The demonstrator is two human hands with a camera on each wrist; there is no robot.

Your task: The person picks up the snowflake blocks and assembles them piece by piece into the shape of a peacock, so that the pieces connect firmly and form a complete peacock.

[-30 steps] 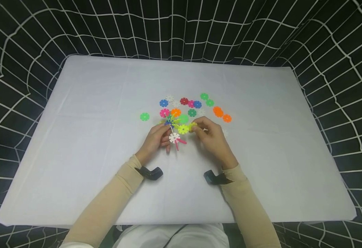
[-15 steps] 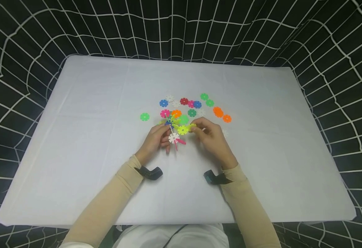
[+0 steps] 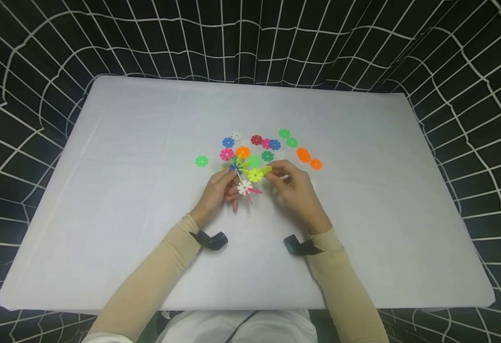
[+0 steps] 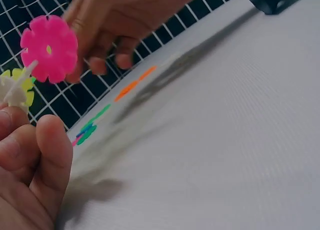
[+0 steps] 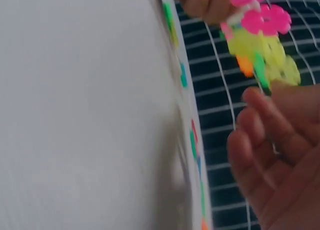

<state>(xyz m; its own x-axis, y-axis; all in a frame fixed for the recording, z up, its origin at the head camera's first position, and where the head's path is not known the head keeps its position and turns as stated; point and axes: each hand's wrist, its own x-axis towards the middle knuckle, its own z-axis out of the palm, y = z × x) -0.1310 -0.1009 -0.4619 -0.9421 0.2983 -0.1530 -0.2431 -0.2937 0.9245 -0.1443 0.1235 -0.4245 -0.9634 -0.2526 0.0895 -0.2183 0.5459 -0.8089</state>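
Observation:
Between both hands, raised off the table, is a cluster of interlocking plastic discs with slotted rims. My left hand grips it by the blue disc on its left side. A white disc with pink discs slotted into it juts toward me; one pink disc shows face-on in the left wrist view. At the cluster's right end, my right hand pinches a yellow disc between thumb and index finger. That disc adjoins another yellow disc. In the right wrist view, the other right-hand fingers are loosely bent.
Loose discs lie flat on the white-covered table beyond the hands: a light green disc at left, a red disc, several blue, green and white ones, and orange discs at right. Dark netted walls surround the table.
The cluster has tilted and risen slightly, its white disc and pink discs shifting up and to the right. Both hands keep their hold.

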